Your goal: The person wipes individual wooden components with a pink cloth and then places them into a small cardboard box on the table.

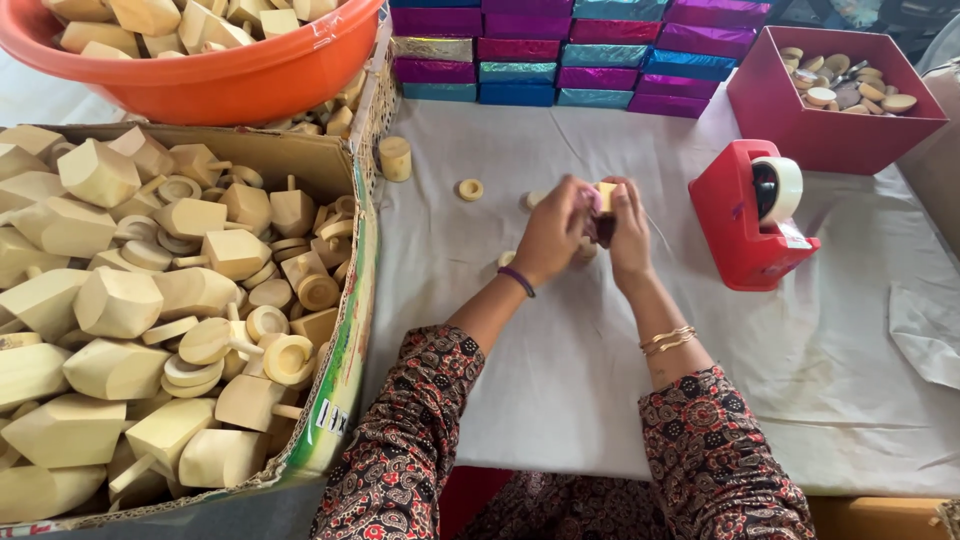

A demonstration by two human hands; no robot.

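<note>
Both of my hands meet over the middle of the white cloth-covered table (560, 370). My left hand (553, 232) and my right hand (628, 232) together grip a small pale wooden block (606, 195) with something dark maroon under it between the fingers. Small wooden rings and discs lie close by: one ring (470, 189) to the left, others partly hidden under my hands. A short wooden cylinder (396, 158) stands further left.
A cardboard box (345, 300) full of wooden toy parts fills the left. An orange tub (230, 75) of blocks sits above it. A red tape dispenser (752, 213) stands right of my hands, a red box (830, 130) of discs behind it. Shiny coloured boxes (560, 70) are stacked at the back.
</note>
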